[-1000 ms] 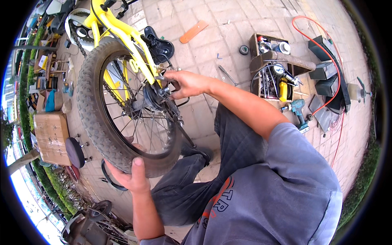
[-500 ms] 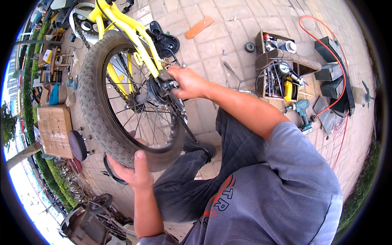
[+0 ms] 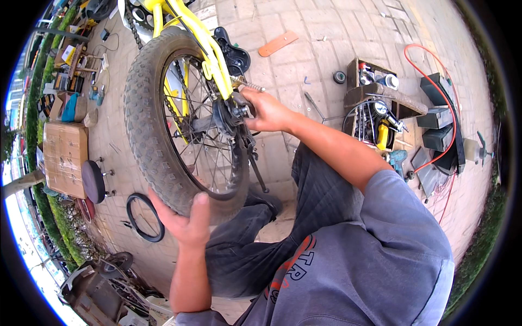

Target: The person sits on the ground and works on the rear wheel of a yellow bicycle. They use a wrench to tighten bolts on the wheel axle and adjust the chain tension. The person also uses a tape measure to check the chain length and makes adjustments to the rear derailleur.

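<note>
A fat knobby bicycle tyre (image 3: 142, 103) on a spoked wheel stands before me, tilted, below a yellow bicycle frame (image 3: 215, 54). My left hand (image 3: 187, 220) cups the tyre's near lower edge, thumb on one side and fingers on the other; some fingertips are hidden behind the rubber. My right hand (image 3: 269, 111) is closed around the frame end by the wheel axle (image 3: 239, 111), its fingers partly hidden there. A bolt with a spring (image 3: 253, 87) sticks out just above that hand. The black kickstand (image 3: 257, 171) hangs below the hub. A chain (image 3: 178, 76) shows beyond the spokes.
A wooden toolbox (image 3: 356, 92) with tools and a gauge stands at right, beside a cordless drill (image 3: 398, 158), dark bins (image 3: 435, 118) and a red hose (image 3: 454, 103). A black ring (image 3: 129, 214), a round stool (image 3: 93, 181) and a cardboard box (image 3: 65, 157) lie left.
The wheel and frame have shifted rightward in view, with both hands still on them. The kickstand sits higher and more upright. My view has moved, uncovering the black ring on the paving.
</note>
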`<state>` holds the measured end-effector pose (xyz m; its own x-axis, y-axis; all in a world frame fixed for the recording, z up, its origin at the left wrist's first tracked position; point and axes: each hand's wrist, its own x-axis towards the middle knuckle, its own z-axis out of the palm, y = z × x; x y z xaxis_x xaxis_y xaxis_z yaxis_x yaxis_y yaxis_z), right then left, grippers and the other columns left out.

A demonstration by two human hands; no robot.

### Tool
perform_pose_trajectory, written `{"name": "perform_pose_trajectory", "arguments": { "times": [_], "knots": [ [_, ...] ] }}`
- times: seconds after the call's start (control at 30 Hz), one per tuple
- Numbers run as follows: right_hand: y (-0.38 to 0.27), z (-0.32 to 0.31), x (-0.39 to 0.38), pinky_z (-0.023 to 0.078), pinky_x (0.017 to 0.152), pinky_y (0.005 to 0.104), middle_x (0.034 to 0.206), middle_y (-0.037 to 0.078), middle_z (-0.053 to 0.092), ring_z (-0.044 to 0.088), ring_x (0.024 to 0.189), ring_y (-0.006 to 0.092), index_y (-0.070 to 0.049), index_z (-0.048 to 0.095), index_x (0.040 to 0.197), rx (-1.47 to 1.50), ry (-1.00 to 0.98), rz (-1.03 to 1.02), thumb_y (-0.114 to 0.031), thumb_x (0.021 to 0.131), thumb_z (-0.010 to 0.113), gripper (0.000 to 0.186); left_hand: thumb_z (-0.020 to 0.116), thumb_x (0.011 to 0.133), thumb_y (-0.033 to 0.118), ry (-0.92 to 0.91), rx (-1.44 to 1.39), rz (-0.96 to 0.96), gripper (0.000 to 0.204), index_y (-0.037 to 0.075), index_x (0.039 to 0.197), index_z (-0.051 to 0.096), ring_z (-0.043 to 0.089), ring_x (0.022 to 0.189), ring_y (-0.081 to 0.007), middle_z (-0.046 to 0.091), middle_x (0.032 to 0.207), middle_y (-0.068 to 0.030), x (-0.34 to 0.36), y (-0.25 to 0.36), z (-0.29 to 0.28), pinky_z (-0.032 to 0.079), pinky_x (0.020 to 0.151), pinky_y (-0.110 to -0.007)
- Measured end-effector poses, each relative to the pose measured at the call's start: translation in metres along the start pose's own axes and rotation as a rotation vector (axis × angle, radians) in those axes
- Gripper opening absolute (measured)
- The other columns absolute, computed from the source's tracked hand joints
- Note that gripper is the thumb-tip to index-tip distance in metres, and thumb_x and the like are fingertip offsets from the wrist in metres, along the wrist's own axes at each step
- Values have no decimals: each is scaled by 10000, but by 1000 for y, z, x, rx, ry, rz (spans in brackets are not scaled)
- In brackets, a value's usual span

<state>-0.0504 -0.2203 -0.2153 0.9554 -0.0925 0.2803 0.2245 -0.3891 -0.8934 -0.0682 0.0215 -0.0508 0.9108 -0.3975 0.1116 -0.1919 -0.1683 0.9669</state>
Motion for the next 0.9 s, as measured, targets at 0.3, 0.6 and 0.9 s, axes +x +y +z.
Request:
{"name": "perform_pose_trajectory", "arguments": {
  "times": [0.3,0.6,0.9],
  "knots": [
    [-8,-9,1,463,706,410,880,164,535,553,794,349,-5,531,943,-40,-55,89,-148,655,674,351,686,730,50,-5,-37,-41,768,-68,1339,232,568,917,-189,538,1109,-166,0,3,2,470,816,-319],
    [-2,3,-4,468,750,369,933,152,562,556,836,331,-10,553,971,-115,128,-77,-83,659,712,358,687,730,53,-2,-11,-65,740,-78,1331,275,537,1004,-200,521,1146,-150,0,5,0,426,898,-333],
    [-7,-3,-9,480,788,364,1027,159,594,589,888,321,1,569,959,-60,133,-31,-100,650,744,369,687,735,58,-13,38,-73,745,-80,1344,281,454,1150,-212,447,1256,-153,-2,10,1,361,982,-348]
  ]
}}
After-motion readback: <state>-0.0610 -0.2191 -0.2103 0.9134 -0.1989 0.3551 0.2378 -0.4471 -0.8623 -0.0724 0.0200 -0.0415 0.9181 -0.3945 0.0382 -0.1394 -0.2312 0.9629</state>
